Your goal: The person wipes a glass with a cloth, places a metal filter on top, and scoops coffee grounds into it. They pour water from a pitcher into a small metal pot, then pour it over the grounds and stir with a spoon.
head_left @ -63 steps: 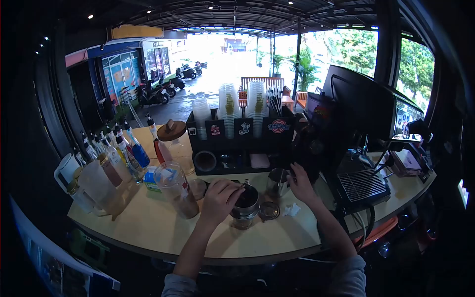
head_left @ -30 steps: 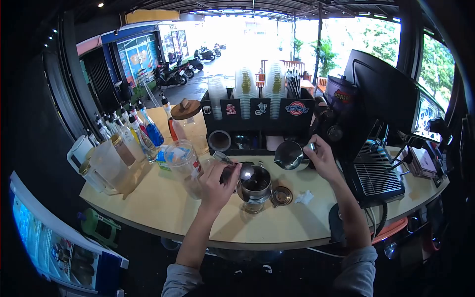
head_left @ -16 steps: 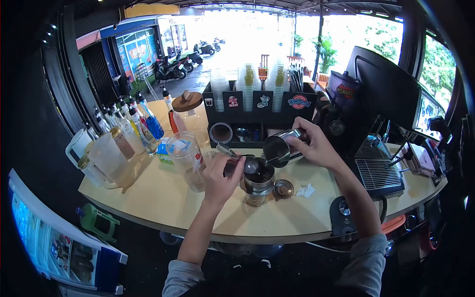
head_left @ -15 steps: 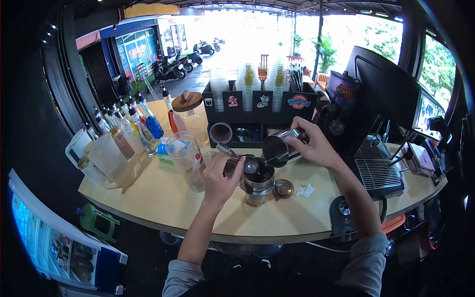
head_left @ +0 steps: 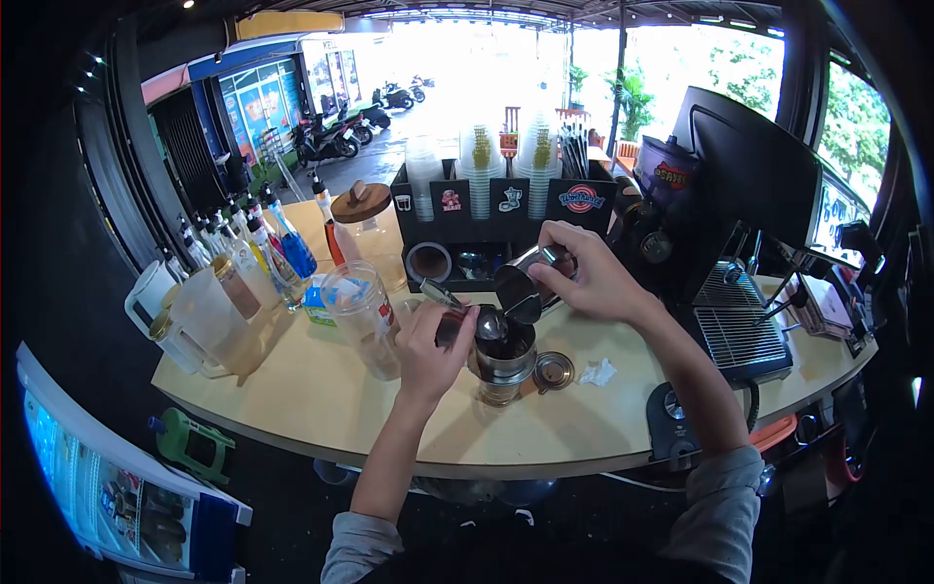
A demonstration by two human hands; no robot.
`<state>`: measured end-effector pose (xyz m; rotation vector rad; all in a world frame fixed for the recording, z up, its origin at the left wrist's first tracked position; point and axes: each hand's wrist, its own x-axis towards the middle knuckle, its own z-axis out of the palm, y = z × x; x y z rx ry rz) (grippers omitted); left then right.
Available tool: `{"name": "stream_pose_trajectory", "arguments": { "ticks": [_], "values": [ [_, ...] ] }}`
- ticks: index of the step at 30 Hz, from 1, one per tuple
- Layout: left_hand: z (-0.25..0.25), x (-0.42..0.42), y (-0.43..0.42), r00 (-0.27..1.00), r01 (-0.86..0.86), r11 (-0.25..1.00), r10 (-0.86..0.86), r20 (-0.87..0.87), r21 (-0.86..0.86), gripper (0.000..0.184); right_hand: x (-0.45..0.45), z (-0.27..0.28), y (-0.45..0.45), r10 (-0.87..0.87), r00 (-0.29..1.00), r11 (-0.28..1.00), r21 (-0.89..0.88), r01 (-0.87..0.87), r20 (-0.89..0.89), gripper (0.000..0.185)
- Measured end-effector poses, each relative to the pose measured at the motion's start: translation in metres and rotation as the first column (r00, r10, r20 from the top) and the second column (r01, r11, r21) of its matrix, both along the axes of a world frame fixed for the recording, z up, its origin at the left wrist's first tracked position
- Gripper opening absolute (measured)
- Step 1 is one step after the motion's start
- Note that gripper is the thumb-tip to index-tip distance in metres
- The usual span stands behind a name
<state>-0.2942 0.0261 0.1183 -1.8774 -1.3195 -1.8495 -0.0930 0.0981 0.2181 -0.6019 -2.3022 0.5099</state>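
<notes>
Pitcher tilts, right hand gripping its handle (partly hidden), left hand pinching spoon.

Loose, creased grey sleeves leave both forearms bare.

Pale counter: small glass, metal lid, crumpled tissue, tall clear cup, bottles.

Pale curved counter, dark floor, bright daylight beyond
</notes>
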Motion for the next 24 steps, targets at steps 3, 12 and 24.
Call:
{"name": "stream_pose_trajectory", "arguments": {
  "ticks": [3, 12, 24],
  "values": [
    [0.002, -0.001, 0.000, 0.999, -0.025, 0.999, 0.026, -0.043, 0.025, 0.010, -0.001, -0.001, 0.002, -0.014, 1.000, 0.996, 0.085, 0.013, 0.016, 0.022],
    [0.009, -0.002, 0.000, 0.994, -0.057, 0.996, 0.063, -0.085, 0.072, 0.013, -0.003, 0.002, -0.003, 0.029, 0.999, 0.999, -0.041, -0.031, -0.035, 0.022],
    [0.018, 0.002, -0.007, 0.997, -0.048, 0.998, 0.046, -0.057, -0.047, 0.012, -0.013, -0.001, -0.002, 0.077, 0.995, 0.997, -0.012, -0.078, -0.066, 0.021]
  ]
}}
